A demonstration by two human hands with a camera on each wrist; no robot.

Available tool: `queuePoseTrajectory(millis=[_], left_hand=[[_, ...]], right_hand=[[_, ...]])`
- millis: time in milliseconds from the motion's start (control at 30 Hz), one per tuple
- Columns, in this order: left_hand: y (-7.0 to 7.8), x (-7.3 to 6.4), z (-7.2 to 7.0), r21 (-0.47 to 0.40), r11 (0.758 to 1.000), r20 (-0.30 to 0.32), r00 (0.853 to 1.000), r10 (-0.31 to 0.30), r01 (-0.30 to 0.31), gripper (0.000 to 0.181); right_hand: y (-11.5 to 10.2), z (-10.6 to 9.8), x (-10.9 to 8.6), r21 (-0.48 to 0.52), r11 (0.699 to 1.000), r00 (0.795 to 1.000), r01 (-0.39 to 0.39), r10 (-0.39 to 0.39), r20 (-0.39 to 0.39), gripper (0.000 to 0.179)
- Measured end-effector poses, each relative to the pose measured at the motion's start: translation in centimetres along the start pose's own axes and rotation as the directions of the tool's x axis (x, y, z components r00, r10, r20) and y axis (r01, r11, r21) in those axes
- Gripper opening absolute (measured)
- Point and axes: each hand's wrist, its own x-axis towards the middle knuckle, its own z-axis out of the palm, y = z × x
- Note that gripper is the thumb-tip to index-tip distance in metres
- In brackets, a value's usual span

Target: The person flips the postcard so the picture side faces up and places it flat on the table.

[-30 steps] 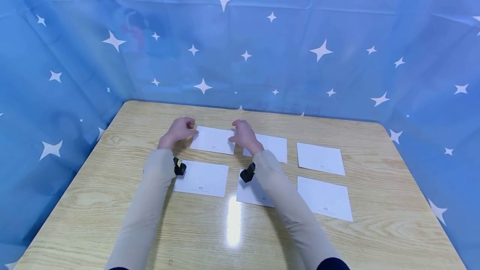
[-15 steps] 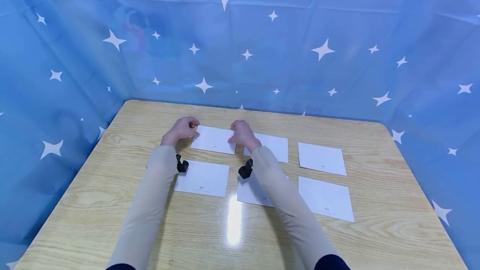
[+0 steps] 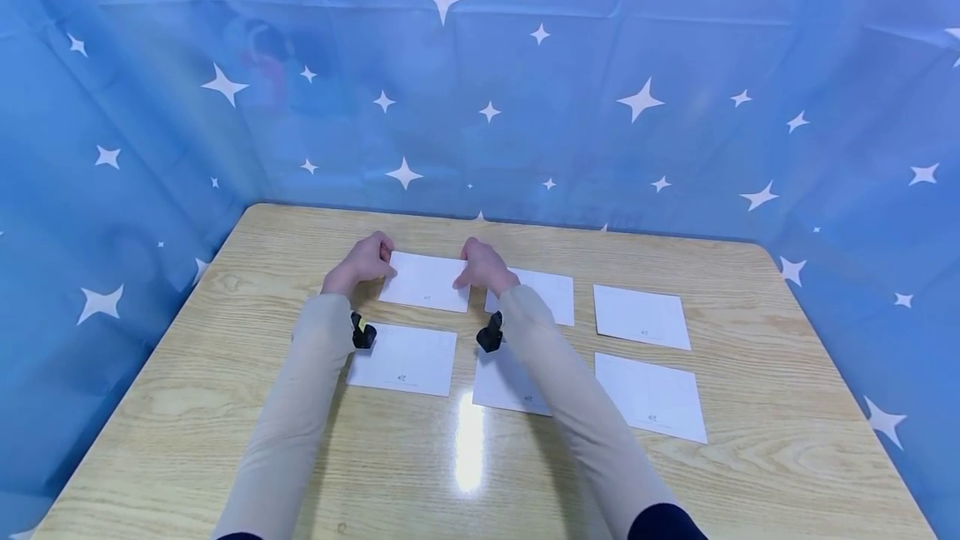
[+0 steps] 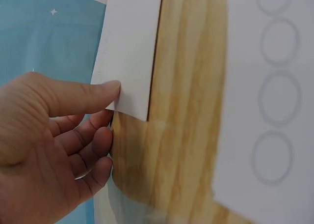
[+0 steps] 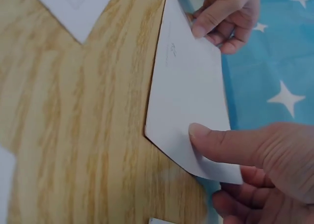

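At the far left of the group lies a white sheet of paper (image 3: 427, 283) with a small printed mark near its front edge. My left hand (image 3: 362, 263) pinches its left end, thumb on top and fingertips at the underside, as the left wrist view shows. On the opposite end, my right hand (image 3: 486, 266) grips the sheet, its thumb (image 5: 216, 143) flat on the upper face and fingers beneath. In the right wrist view that end bends up slightly from the table. A similar sheet with a column of circles (image 4: 279, 98) lies close by.
Several more white sheets lie in two rows on the wooden table (image 3: 787, 407), among them a far-right sheet (image 3: 642, 315) and a near-right sheet (image 3: 651, 398). My right forearm passes over the near-middle sheet (image 3: 506, 386). A blue starred curtain (image 3: 525, 65) hangs behind the table.
Both hands stay at the ends of the far-left sheet, their fingers drawn in closer on its edges. The other sheets have not moved.
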Motion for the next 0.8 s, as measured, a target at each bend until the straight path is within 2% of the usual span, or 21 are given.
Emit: queuePoseTrajectory(millis=[133,233,367,433,567,800], left_hand=[[0.0,-0.3,0.0,-0.045,0.999,-0.016,1.000,-0.018,0.017,0.040],[-0.3,-0.4,-0.1,-0.080,0.997,-0.026,0.999,-0.025,0.023,0.037],[-0.7,-0.6,-0.3,-0.127,0.992,-0.030,1.000,-0.005,0.001,0.031],[-0.9,-0.7,-0.4,-0.157,0.988,-0.028,1.000,0.008,-0.012,0.030],[-1.1,-1.0,-0.7,-0.217,0.976,-0.024,0.999,0.024,-0.029,0.028],[-1.5,-1.2,-0.9,-0.291,0.955,-0.043,0.998,0.040,-0.051,0.023]], right_hand=[[0.2,0.2,-0.1,0.048,0.998,0.999,-0.034,0.035,-0.035,0.039],[0.5,0.1,0.0,0.086,0.996,0.997,-0.036,0.041,-0.063,0.024],[1.1,-0.2,-0.2,0.181,0.983,0.997,-0.007,0.019,-0.068,0.036],[1.4,-0.3,-0.3,0.248,0.969,0.998,0.014,0.001,-0.060,0.035],[2.0,-0.4,-0.5,0.345,0.937,0.998,0.054,-0.042,-0.042,0.021],[2.4,-0.6,-1.1,0.474,0.875,0.995,0.100,-0.080,-0.063,0.019]])
